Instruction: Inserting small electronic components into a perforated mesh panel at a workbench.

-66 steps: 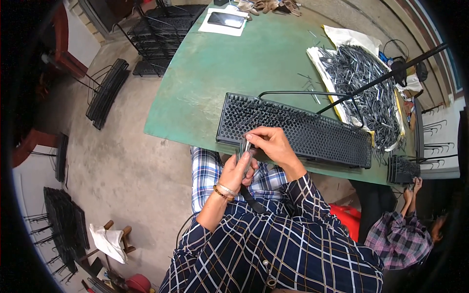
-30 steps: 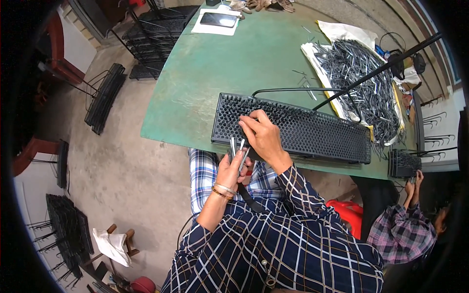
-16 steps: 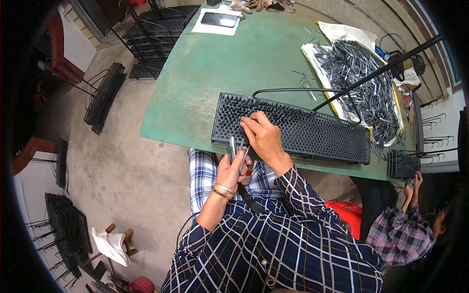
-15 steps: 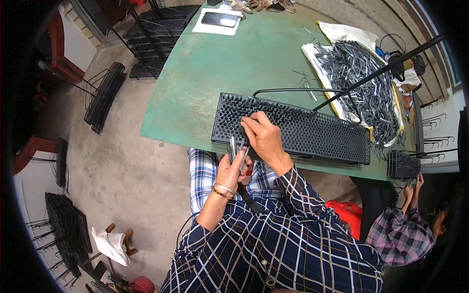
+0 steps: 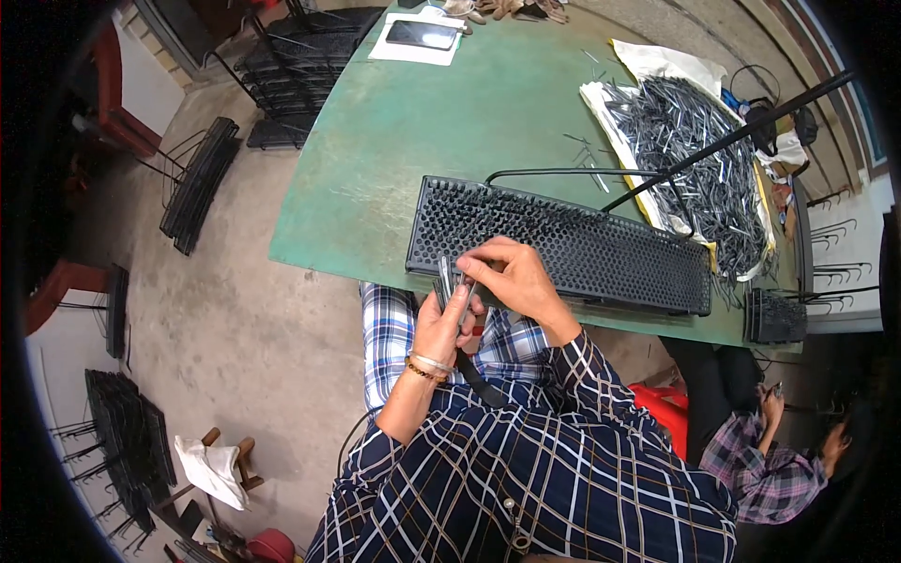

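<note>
My left hand [image 5: 439,324], in front of the table edge, is closed round a small bundle of thin grey strips [image 5: 445,270] that point upward. The thumb and fingertips of my right hand [image 5: 521,283] pinch at the top of this bundle, on one of the strips; its far end is hidden. Just beyond both hands lies a long black panel [image 5: 619,258] full of small holes. Dark pieces stand up from many holes in its left and back part. Bent black rods [image 5: 563,173] rise from its far side.
On the green table [image 5: 375,178], a pale sack [image 5: 596,94] carries a heap of loose strips [image 5: 690,150]. A phone [image 5: 420,35] rests at the back left. Stacked black panels [image 5: 202,188] stand on the floor. A co-worker in a plaid shirt [image 5: 765,474] sits at right beside another panel [image 5: 777,316].
My right hand has drawn back from the panel's holes to the bundle in my left hand, which stays in place. The co-worker's hands have moved away from the other panel.
</note>
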A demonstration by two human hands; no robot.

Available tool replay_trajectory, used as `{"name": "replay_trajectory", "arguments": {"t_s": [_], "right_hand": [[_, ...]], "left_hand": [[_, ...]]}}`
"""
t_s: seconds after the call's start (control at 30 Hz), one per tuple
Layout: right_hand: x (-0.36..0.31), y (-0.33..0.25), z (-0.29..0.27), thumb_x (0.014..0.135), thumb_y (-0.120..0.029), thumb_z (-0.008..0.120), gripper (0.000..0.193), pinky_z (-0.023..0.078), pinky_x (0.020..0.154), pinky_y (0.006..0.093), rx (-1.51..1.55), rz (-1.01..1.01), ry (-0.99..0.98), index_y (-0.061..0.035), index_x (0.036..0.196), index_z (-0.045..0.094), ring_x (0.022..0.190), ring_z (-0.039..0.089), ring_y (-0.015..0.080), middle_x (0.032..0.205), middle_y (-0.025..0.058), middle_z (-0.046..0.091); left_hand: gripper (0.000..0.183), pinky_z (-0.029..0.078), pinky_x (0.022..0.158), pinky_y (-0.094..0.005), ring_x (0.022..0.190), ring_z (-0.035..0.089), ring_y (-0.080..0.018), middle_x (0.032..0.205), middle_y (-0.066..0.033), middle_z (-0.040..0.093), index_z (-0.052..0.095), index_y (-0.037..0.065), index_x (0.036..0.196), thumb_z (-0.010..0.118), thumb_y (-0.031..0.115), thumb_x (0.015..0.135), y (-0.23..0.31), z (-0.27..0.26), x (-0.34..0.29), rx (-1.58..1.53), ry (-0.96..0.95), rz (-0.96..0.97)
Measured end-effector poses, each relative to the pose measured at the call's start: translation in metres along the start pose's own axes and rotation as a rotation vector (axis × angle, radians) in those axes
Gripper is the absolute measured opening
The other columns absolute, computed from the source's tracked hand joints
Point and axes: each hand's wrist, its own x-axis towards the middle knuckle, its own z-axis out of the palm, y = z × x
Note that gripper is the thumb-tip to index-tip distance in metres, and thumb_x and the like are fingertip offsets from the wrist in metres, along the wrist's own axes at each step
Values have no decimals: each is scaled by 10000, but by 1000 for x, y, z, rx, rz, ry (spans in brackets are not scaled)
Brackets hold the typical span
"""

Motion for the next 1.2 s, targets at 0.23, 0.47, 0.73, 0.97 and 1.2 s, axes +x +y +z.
{"name": "replay_trajectory", "arguments": {"t_s": [0.23,0.47,0.73,0.97,1.2], "right_hand": [[7,-5,-11,833,-186,684,199,343,434,191,329,112,204,11,862,683,499,458,32,639,-25,588],[21,13,-2,843,-211,677,217,330,411,181,194,-26,417,3,876,682,475,448,18,630,-30,583],[21,14,-4,844,-160,673,169,341,419,187,199,-73,491,6,876,681,488,456,20,647,-23,586],[19,6,-6,832,-93,663,120,384,470,210,-67,-305,590,16,883,669,546,503,56,748,39,628],[20,0,-2,817,-73,664,105,416,491,226,-116,-326,563,13,877,667,578,551,99,770,71,641]], "left_hand": [[202,282,389,-159,520,390,-45,813,-43,554,504,38,993,479,237,963,-6,-3,3,67,-72,-91],[189,282,391,-160,519,388,-47,787,-37,555,520,33,974,476,216,963,-8,1,7,50,-31,-118],[205,275,385,-164,521,391,-52,776,-37,553,510,39,995,454,235,969,-3,1,2,65,5,-129],[198,271,386,-166,525,393,-54,772,-41,550,505,42,995,460,233,967,-6,-5,5,93,23,-116],[192,275,386,-166,525,397,-56,772,-42,551,504,43,994,462,229,966,-7,-6,5,80,35,-128]]}}
